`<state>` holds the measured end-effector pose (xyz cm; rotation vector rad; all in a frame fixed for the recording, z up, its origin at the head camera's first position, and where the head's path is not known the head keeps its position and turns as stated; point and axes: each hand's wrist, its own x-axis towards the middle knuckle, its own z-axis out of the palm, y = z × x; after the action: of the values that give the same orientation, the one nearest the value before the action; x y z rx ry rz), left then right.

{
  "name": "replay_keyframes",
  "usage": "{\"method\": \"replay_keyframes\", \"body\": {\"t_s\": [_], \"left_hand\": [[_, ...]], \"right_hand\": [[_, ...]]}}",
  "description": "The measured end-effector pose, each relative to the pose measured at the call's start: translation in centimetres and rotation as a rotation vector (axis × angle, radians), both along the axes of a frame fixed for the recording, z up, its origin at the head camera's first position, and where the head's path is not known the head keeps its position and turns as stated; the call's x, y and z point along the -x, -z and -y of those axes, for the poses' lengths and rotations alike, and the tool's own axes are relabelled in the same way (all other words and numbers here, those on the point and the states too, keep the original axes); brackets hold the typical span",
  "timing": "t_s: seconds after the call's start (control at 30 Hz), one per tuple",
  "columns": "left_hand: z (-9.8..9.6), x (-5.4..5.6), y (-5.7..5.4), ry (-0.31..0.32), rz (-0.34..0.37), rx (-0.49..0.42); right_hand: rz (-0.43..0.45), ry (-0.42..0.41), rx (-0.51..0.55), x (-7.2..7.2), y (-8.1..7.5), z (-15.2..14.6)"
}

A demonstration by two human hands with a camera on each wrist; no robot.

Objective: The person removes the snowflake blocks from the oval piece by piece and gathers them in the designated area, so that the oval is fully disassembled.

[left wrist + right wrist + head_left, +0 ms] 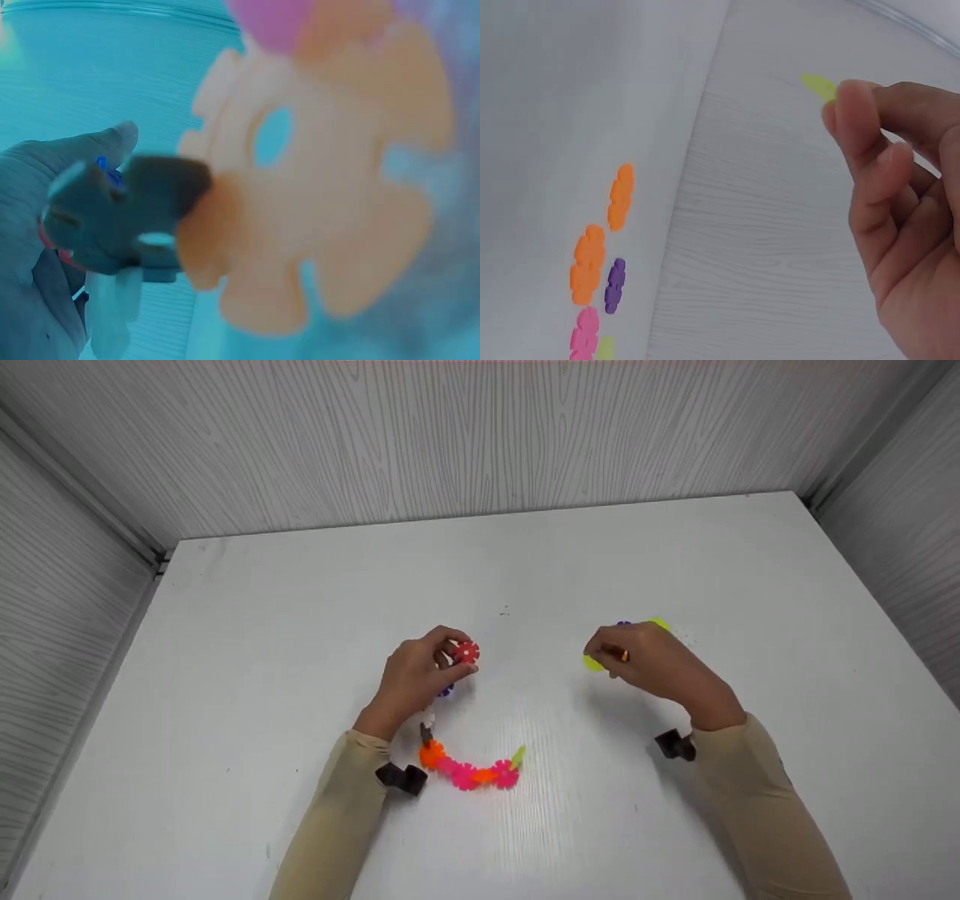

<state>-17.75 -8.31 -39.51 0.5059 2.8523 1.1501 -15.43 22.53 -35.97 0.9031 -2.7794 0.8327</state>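
My left hand [416, 671] pinches a red notched flower disc [466, 652] between thumb and fingers. From it a chain of interlocked discs curves down and right: a purple disc [447, 690], a white one [427, 717], a dark grey one [124, 214], an orange one [300, 172], several pink and orange ones, and a yellow-green disc [518, 757] at the far end. Part of the chain hides behind the left hand and wrist. Apart from it, my right hand [649, 660] pinches a yellow-green disc [819, 85] between thumb and forefinger, above the table.
Loose discs lie on the white table [300, 607] by the right hand, partly hidden by it in the head view: an orange disc [586, 264], another orange disc [621, 196], a purple disc [615, 286] and a pink disc [585, 334]. Grey wood-grain panels [465, 442] surround the table.
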Motion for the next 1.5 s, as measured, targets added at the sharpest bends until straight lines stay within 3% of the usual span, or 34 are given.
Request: {"method": "replay_keyframes", "body": {"t_s": [0.2, 0.43, 0.67, 0.93, 1.3, 1.5], "left_hand": [[-0.1, 0.2, -0.1, 0.089, 0.066, 0.013], [0.1, 0.3, 0.1, 0.097, 0.111, -0.036], [0.4, 0.4, 0.3, 0.114, 0.146, -0.111], [0.3, 0.4, 0.5, 0.101, 0.181, -0.083], [0.3, 0.4, 0.8, 0.114, 0.163, -0.055], [0.4, 0.4, 0.9, 0.133, 0.182, 0.006]], "right_hand": [[0.193, 0.078, 0.006, 0.9, 0.3, -0.9], [0.401, 0.140, 0.037, 1.7, 1.3, -1.7], [0.515, 0.131, 0.018, 1.9, 1.7, -2.5], [0.694, 0.148, -0.019, 1.8, 1.9, -2.6], [0.721, 0.179, -0.050, 1.9, 2.0, -2.4], [0.621, 0.153, -0.143, 1.9, 2.3, -2.2]]}}
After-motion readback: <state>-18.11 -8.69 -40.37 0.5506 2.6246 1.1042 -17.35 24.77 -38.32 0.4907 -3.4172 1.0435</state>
